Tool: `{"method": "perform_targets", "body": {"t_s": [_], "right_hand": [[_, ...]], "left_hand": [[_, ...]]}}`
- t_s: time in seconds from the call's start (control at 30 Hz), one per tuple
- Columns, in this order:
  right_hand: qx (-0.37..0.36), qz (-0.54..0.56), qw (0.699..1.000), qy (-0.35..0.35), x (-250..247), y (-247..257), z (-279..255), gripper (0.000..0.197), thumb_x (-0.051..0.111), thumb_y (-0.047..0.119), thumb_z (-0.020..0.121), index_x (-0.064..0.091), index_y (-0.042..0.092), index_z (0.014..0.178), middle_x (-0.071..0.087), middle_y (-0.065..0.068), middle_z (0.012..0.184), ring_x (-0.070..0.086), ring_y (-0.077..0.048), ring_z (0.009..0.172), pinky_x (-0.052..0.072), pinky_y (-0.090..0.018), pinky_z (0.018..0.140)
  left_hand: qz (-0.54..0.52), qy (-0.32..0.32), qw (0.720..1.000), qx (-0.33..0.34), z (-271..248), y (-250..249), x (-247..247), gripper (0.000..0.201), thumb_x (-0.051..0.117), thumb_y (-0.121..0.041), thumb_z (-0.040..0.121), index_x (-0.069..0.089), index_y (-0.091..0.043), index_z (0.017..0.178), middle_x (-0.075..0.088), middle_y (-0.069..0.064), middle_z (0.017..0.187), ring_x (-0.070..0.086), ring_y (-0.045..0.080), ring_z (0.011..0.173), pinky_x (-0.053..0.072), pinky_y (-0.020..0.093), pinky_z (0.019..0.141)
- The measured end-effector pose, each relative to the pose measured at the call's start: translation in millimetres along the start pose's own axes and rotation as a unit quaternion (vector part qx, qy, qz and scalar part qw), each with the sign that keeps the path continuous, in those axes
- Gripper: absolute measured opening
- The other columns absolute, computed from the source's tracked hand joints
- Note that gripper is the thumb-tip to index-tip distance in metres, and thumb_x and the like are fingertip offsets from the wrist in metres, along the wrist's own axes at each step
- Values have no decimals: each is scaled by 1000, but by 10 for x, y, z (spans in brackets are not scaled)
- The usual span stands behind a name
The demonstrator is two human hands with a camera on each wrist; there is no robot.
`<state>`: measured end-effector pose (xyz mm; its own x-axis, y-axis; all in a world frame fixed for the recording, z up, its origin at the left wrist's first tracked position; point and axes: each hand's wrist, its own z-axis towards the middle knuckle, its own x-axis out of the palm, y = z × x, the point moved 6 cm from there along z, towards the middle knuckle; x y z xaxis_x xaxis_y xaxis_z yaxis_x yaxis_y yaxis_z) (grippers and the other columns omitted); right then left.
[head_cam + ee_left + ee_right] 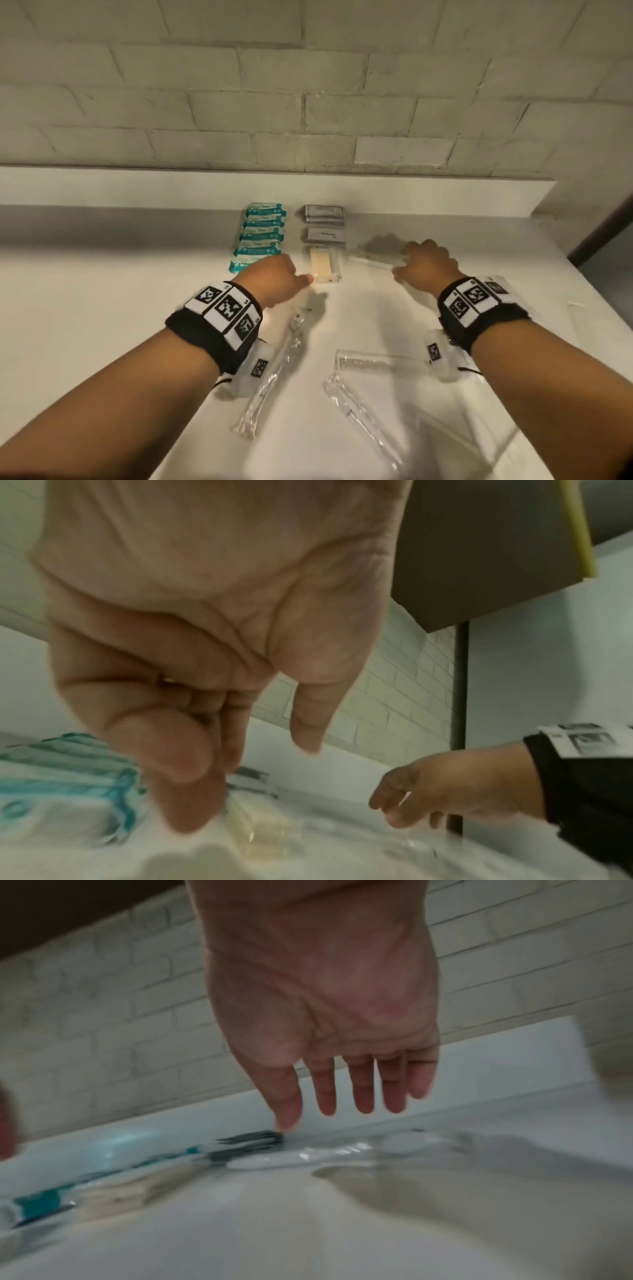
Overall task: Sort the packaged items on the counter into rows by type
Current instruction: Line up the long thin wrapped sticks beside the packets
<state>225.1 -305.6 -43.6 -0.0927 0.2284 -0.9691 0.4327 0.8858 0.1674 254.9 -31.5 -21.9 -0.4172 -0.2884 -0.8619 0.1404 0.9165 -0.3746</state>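
Head view: the left hand [274, 279] had its fingers curled under with the thumb out, the thumb tip touching the near edge of a clear packet holding a cream bar of soap [322, 265]. The posture read as a nudge to square the packet with the grey sachets [324, 224] beyond it, not a hold. Left of that hand lay a row of teal wipe packs [262, 234], overlapping, evidently already sorted. The right hand [426, 265] rested with loose, spread fingers on a clear-wrapped toothbrush [371, 261], apparently starting a third row beside the sachets. Nearer than both wrists, a second wrapped toothbrush [274, 370], a clear comb [371, 365] and another clear sleeve [359, 414] lay unsorted on the counter [102, 291].

Left wrist view: the left hand [192, 669] showed fingers folded toward the palm, gripping nothing; the soap packet [267, 831] sat just under the fingertips, blurred.

Right wrist view: the right hand [322, 1015] hung wide and relaxed, fingers straight, the thumb tip just above the wrapped toothbrush [308, 1153]; contact could not be confirmed here.
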Motion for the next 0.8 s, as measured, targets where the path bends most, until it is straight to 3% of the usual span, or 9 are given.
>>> {"method": "perform_targets", "body": {"t_s": [0.07, 0.13, 0.3, 0.37, 0.43, 0.53, 0.63, 0.73, 0.8], "right_hand": [[-4, -75, 995, 62, 113, -183, -125, 55, 58, 41, 87, 41, 30, 138, 42, -8, 136, 41, -33, 125, 36, -44, 102], [-24, -102, 993, 63, 192, -276, -267, 47, 56, 32, 89, 44, 33, 134, 45, -6, 132, 44, -30, 121, 38, -44, 99], [-66, -111, 989, 77, 240, -286, -640, 31, 49, 12, 87, 54, 21, 116, 56, -4, 116, 55, -26, 104, 46, -40, 90], [-74, -115, 986, 100, 253, -310, -764, 25, 50, 9, 84, 55, 14, 108, 59, -5, 109, 58, -24, 95, 49, -33, 79], [-72, -111, 985, 111, 248, -383, -861, 16, 51, 11, 83, 55, 11, 99, 56, -9, 107, 57, -24, 86, 47, -28, 68], [-69, -79, 989, 101, 241, -527, -972, 35, 61, 21, 85, 50, 13, 118, 50, -9, 116, 59, -27, 95, 52, -36, 81], [-74, -54, 991, 102, 221, -559, -1044, 40, 59, 15, 85, 49, 11, 124, 57, -9, 119, 59, -27, 100, 51, -35, 84], [-85, -86, 984, 131, 173, -617, -1073, 20, 51, 14, 87, 56, 5, 104, 61, -10, 110, 57, -25, 88, 47, -30, 73], [-87, -99, 981, 141, 101, -737, -1126, 20, 45, 19, 92, 58, 7, 102, 59, -8, 99, 56, -25, 87, 45, -31, 75]], "left_hand": [[60, 38, 997, 6, -150, 32, 152, 54, 51, -52, 89, 52, -11, 123, 66, 9, 108, 65, 24, 92, 50, 28, 73], [77, 58, 995, 9, -268, 37, 325, 57, 57, -50, 85, 46, -14, 128, 61, 5, 120, 61, 23, 100, 46, 29, 77], [25, 69, 996, 54, -455, -149, 748, 69, 72, -30, 78, 39, -19, 137, 55, 3, 130, 55, 23, 113, 43, 27, 86], [43, 62, 995, 59, -513, -202, 794, 60, 68, -25, 80, 45, -17, 134, 55, 2, 130, 55, 23, 115, 43, 27, 88], [85, 53, 993, 70, -581, -236, 778, 38, 60, -23, 83, 56, -13, 120, 58, 5, 125, 56, 23, 107, 45, 28, 83], [77, 17, 990, 115, -773, -331, 684, 16, 53, -23, 87, 56, -13, 99, 56, 11, 113, 54, 25, 92, 41, 29, 74], [115, 26, 974, 191, -1030, -537, 708, 25, 56, -25, 89, 56, -14, 112, 55, 7, 115, 54, 24, 100, 44, 32, 85], [213, 105, 945, 222, -1256, -678, 972, 41, 65, -27, 84, 55, -19, 123, 51, 1, 117, 54, 23, 106, 45, 31, 88], [249, 121, 936, 216, -1320, -699, 1143, 49, 69, -24, 80, 52, -24, 126, 48, 0, 119, 53, 22, 105, 43, 29, 84]]}}
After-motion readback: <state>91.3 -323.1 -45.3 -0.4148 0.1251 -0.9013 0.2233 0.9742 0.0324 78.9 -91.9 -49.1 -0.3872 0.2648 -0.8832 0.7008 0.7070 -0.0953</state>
